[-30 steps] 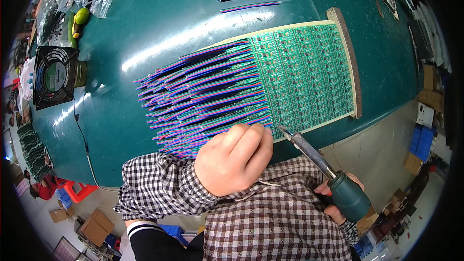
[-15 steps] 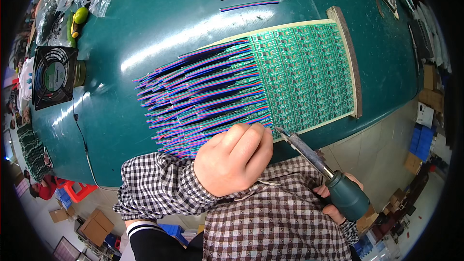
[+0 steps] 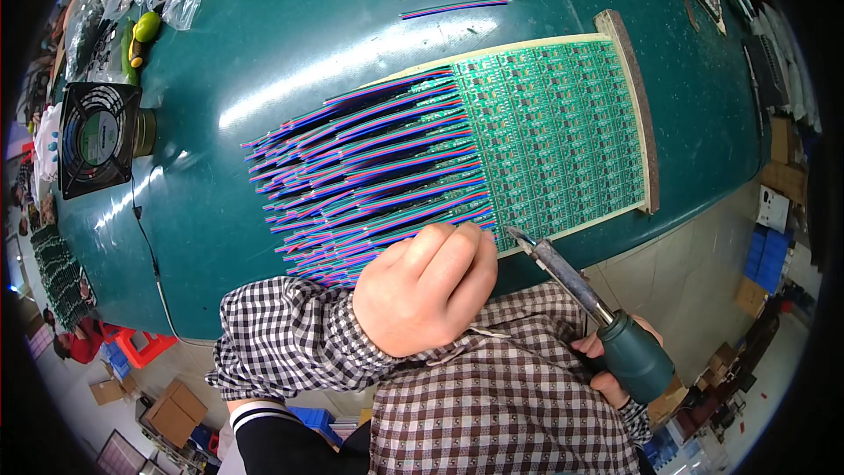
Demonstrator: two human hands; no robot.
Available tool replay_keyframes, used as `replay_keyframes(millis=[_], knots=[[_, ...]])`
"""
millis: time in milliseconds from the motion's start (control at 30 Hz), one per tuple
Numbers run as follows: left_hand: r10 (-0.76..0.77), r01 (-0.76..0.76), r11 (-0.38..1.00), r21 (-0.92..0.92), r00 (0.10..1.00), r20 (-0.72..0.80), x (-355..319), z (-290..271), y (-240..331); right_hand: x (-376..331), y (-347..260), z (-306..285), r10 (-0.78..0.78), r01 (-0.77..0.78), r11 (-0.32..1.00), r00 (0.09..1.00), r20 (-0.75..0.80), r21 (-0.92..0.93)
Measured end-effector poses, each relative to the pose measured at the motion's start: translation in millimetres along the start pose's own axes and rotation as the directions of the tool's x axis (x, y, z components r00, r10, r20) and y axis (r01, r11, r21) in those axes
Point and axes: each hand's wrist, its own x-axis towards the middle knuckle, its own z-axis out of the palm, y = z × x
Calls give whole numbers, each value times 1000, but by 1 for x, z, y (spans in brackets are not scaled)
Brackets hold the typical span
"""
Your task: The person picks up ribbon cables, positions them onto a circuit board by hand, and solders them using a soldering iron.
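In my head view, the right hand (image 3: 607, 384) grips a soldering iron (image 3: 637, 359), tip at the green circuit-board panel (image 3: 554, 132). I see the left hand (image 3: 424, 288) curled over multicoloured ribbon wires (image 3: 378, 156).

Head-worn fisheye, looking down, hands (image 3: 422, 292) near

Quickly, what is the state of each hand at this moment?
Left hand: closed, at the wires; whether it pinches one is hidden.
Right hand: closed, holding the soldering iron.
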Motion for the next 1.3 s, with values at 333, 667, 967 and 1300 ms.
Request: replay_keyframes(millis=[333, 667, 967, 1300], knots=[[-6, 6, 1000, 20, 1000, -24, 0, 0, 2, 1, -8, 2, 20, -19, 999, 999, -41, 31], [-14, 16, 999, 50, 999, -48, -2, 3, 5, 1, -2, 3, 58, -58, 998, 998, -19, 26], [-5, 12, 996, 86, 997, -80, 2, 2, 9, 3, -5, 1, 57, -57, 997, 998, -8, 50], [13, -3, 994, 111, 996, -91, -2, 5, 8, 2, 3, 4, 36, -37, 997, 999, 8, 68]])
